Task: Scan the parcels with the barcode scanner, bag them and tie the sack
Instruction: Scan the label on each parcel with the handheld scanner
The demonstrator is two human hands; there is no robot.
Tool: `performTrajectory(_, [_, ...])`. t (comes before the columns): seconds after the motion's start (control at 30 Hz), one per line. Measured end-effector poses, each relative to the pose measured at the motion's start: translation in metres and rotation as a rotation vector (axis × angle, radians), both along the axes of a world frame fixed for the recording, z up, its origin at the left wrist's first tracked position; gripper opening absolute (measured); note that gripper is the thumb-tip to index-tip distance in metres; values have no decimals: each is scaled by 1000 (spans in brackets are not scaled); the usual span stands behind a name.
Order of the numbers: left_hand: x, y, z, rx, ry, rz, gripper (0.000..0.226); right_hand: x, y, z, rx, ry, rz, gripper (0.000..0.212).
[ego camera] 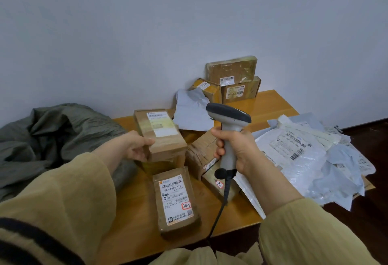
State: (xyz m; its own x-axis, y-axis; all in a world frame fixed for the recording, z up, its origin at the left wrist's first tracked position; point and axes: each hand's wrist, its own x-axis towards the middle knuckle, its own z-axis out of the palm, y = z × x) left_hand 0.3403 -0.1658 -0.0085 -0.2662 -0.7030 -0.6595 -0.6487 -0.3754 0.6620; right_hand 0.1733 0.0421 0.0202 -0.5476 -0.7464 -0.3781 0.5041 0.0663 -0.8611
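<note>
My left hand (137,146) grips the near end of a taped brown parcel (160,133), its white label facing up, held just above the table. My right hand (235,149) holds the grey barcode scanner (230,126) by its handle, the dark head above and to the right of that parcel; its black cable (219,212) drops over the table's front edge. A flat brown parcel with a barcode label (176,199) lies on the table below my hands. The crumpled grey-green sack (52,138) lies at the left.
The low wooden table (134,233) stands against a pale wall. Three brown boxes (233,80) are stacked at its back. White and grey poly mailers (304,155) pile up on the right, overhanging the edge. More brown parcels (202,153) lie under the scanner. Dark floor to the right.
</note>
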Motion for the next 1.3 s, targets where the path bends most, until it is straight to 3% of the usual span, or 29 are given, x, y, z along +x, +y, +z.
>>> performTrajectory(0.07, [7,-1,-6,-49,-137,-44,45,0,-6,-5,22,-27,-6,20])
performTrajectory(0.2, [-9,-4,-10,-405,-398,-273,56,-2,-19,-14,75,-50,-19,19])
performTrajectory(0.37, [-63,-25,-17,-746,-354,-505,59,-14,-35,-20,120,-68,-62,16])
performTrajectory(0.47, [-104,-34,-33,-834,-311,-690,52,-28,-45,-23,129,-77,-100,16])
performTrajectory(0.67, [-173,-49,-89,-908,-498,-1034,51,-55,-65,-34,155,-75,-159,14])
performTrajectory(0.73, [-187,-54,-109,-940,-565,-1094,60,-63,-70,-38,153,-80,-166,14])
performTrajectory(0.8, [-198,-56,-125,-1010,-636,-1104,70,-69,-73,-42,153,-80,-173,14])
performTrajectory(0.93, [-210,-59,-130,-1165,-715,-1119,38,-75,-76,-48,160,-84,-192,15])
performTrajectory(1.07, [-211,-61,-108,-1257,-671,-1146,31,-71,-75,-47,145,-90,-195,14])
performTrajectory(1.17, [-203,-66,-74,-1238,-591,-1017,33,-65,-71,-38,130,-84,-185,14])
performTrajectory(1.3, [-183,-70,-17,-1184,-285,-692,28,-54,-62,-23,110,-68,-154,14])
